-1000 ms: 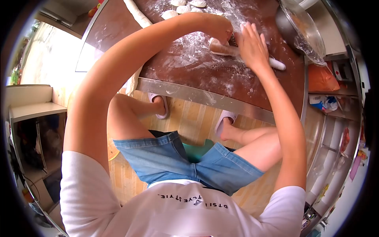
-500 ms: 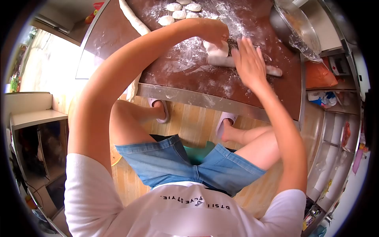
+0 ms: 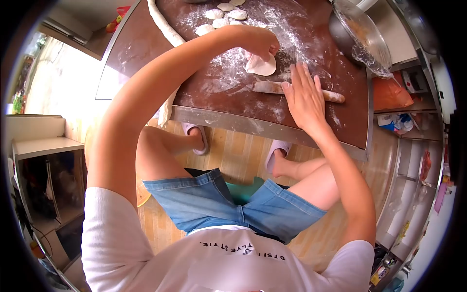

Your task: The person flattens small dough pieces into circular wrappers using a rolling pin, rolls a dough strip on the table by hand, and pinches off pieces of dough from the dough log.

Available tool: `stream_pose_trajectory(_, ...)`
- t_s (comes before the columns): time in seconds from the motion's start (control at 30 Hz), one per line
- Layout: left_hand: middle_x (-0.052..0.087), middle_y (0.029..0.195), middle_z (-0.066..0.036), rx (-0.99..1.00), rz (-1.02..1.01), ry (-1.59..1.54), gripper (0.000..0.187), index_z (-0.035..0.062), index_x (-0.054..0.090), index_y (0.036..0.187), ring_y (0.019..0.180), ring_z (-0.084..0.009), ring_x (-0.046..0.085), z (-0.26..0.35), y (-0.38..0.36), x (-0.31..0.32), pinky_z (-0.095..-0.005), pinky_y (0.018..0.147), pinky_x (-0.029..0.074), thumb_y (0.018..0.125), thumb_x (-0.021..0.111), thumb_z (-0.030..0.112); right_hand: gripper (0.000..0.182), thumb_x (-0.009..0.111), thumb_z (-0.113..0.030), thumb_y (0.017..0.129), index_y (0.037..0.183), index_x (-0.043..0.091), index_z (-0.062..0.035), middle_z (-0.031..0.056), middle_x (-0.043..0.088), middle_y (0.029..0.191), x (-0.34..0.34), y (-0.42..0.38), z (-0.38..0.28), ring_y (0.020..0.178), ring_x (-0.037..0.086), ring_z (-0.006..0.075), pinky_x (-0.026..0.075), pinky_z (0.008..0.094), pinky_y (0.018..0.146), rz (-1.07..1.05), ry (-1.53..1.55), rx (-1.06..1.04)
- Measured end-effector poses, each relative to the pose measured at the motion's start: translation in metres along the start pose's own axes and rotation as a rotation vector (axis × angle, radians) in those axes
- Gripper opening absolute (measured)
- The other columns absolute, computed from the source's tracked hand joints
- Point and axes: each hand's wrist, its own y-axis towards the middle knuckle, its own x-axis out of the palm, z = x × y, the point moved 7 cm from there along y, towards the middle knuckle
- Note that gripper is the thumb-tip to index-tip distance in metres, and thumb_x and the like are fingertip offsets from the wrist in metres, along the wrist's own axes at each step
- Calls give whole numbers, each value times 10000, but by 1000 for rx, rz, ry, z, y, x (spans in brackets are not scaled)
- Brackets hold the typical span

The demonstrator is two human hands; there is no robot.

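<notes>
Dough wrapper (image 3: 262, 66) lies on the floured surface (image 3: 219, 97) just beyond the crosswise rolling pin (image 3: 267, 87), its edge pinched by your nearer left hand (image 3: 262, 43); your right hand (image 3: 306, 100) lies open across the pin.

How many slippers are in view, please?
2: the left slipper and the right slipper, each on a foot, both on the wooden floor near the table's metal edge. No others show.
</notes>
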Motion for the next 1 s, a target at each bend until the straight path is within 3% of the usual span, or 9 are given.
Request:
stream_pose_trajectory(0.1, 643, 890, -113, -70, -27, -137, 244, 34, 622, 931, 808, -243, 614, 1, -7, -3, -364, 735, 481, 725, 609, 164, 572, 315, -383, 940, 1322, 356, 42, 225, 313, 1401, 20, 45, 20, 1333, 252, 323, 174, 474, 1082, 65, -31, 47)
stream_pose_trajectory(0.23, 638, 916, -107, -59, 4, 7, 261, 38, 620, 945, 818, -237, 612, -12, 8, 0, -353, 756, 485, 728, 609, 182, 578, 312, -389, 941, 1329, 349, 37, 215, 306, 1408, 19, 89, 30, 1342, 236, 312, 149, 464, 1092, 122, -99, 78)
stream_pose_trajectory(0.33, 636, 925, -105, 23, 16, 60, 270, 36, 613, 948, 843, -233, 608, 1, 2, -2, -356, 761, 482, 725, 620, 187, 560, 348, -391, 935, 1294, 396, 37, 223, 344, 1382, 13, 27, 10, 1317, 285, 323, 177, 477, 1077, 33, 0, 18)
stream_pose_trajectory(0.43, 633, 920, -105, -28, -13, -43, 264, 31, 603, 934, 835, -237, 606, -4, 1, -1, -366, 746, 478, 710, 634, 167, 533, 409, -360, 925, 1274, 414, 44, 232, 381, 1350, -9, -25, -9, 1296, 316, 336, 224, 476, 1058, 40, 40, -82)
stream_pose_trajectory(0.5, 633, 895, -109, -72, 36, -222, 241, 29, 604, 910, 821, -234, 605, -15, -5, 1, -371, 729, 475, 706, 635, 153, 531, 410, -358, 926, 1272, 415, 46, 233, 391, 1342, -10, -30, -11, 1290, 324, 339, 231, 472, 1055, 50, 52, -82)
stream_pose_trajectory(0.6, 632, 869, -110, 87, 167, -69, 228, 30, 602, 917, 794, -234, 608, 1, -12, -1, -369, 715, 473, 713, 624, 128, 528, 413, -353, 926, 1270, 417, 47, 235, 395, 1337, -8, -18, -10, 1288, 327, 340, 236, 467, 1053, 74, 26, -71)
stream_pose_trajectory(0.67, 635, 899, -119, 40, 100, -23, 230, 34, 604, 936, 825, -248, 609, 7, -12, 0, -359, 735, 476, 721, 600, 115, 523, 422, -347, 923, 1267, 421, 47, 237, 398, 1335, -5, -15, -10, 1287, 329, 340, 237, 465, 1052, 57, 26, -47)
stream_pose_trajectory(0.87, 649, 856, -112, 104, 182, -22, 202, 33, 629, 907, 862, -248, 619, 4, -12, -4, -356, 779, 477, 734, 595, 132, 561, 344, -382, 933, 1327, 356, 16, 211, 358, 1378, 17, 49, 17, 1325, 272, 318, 190, 456, 1079, 88, 21, 63)
stream_pose_trajectory(1.0, 655, 855, -97, -90, 53, 34, 184, 36, 635, 873, 842, -250, 617, -5, 5, -4, -356, 745, 477, 728, 619, 148, 583, 299, -407, 938, 1350, 324, 4, 197, 322, 1405, 23, 85, 32, 1344, 237, 303, 166, 465, 1087, 125, -4, 72)
